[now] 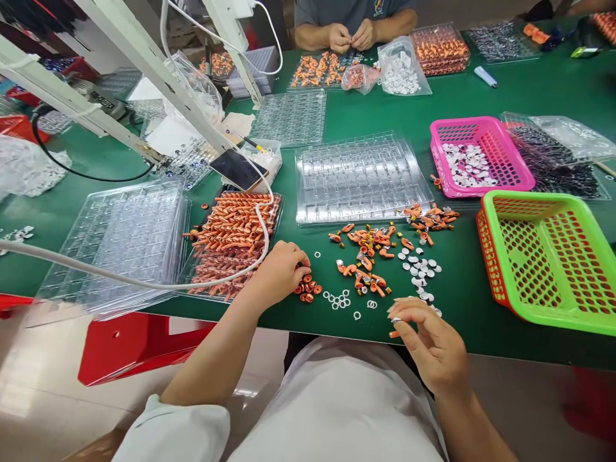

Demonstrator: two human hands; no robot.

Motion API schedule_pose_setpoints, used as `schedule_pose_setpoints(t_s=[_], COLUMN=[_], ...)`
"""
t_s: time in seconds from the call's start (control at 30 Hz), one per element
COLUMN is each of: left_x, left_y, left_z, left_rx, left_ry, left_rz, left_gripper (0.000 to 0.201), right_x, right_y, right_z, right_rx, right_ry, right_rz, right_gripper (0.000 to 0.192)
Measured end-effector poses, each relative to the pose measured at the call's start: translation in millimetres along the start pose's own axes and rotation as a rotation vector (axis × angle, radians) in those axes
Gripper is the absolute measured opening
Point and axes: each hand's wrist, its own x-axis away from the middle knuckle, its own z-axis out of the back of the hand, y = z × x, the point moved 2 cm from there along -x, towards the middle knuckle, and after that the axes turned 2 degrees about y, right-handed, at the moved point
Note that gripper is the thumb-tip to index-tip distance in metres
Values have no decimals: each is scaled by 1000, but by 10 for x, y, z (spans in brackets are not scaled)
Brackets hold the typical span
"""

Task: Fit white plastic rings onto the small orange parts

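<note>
The left hand (pixel 280 268) rests on the green tabletop (pixel 529 96), fingers curled downward with the tips pressed together over a small heap of orange rings (pixel 308 288); it touches the heap's upper edge, though whether it has one pinched cannot be told. The right hand (pixel 430 343) hovers at the near edge of the tabletop, fingers loosely bent, thumb and forefinger pinching a small orange part (pixel 394 333) with a pale piece at its top.

Between the two hands lie a few clear white rings (pixel 338 299). Just beyond them is a scatter of orange hooked parts (pixel 368 256), some with metal bits, and to the right of those a cluster of white discs (pixel 419 267). A second small pile of orange parts (pixel 430 218) sits near the pink basket (pixel 510 160), which holds more white discs. At the right edge stands a green basket with a red rim (pixel 553 256).

Beyond the loose parts is a clear compartment tray (pixel 359 176). Left of the left hand, another tray filled with rows of orange parts (pixel 231 234) lies under a white cable (pixel 144 282), and beside it is a stack of clear trays (pixel 125 237). A phone (pixel 238 169) leans against a white frame (pixel 158 83).

Across the tabletop, another person's hands (pixel 351 35) work close together above more orange parts.
</note>
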Motion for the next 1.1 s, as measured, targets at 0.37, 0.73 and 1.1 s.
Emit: schedule_pose_setpoints(t_s=[0.37,0.73,1.1], left_x=[125,129,136], left_y=[866,1152,1063], left_z=[-330,-581,-536], left_rx=[1014,1348,962], left_ry=[-14,-144,-385], left_rz=[77,207,-65], left_gripper=[19,22,22], right_x=[-26,-5,-68], right_y=[-128,-204,-176], right_z=[-181,-97,-38], right_rx=[-52,271,227], right_ry=[-58,61,-89], right_rz=[67,226,70], right_gripper=[25,32,14])
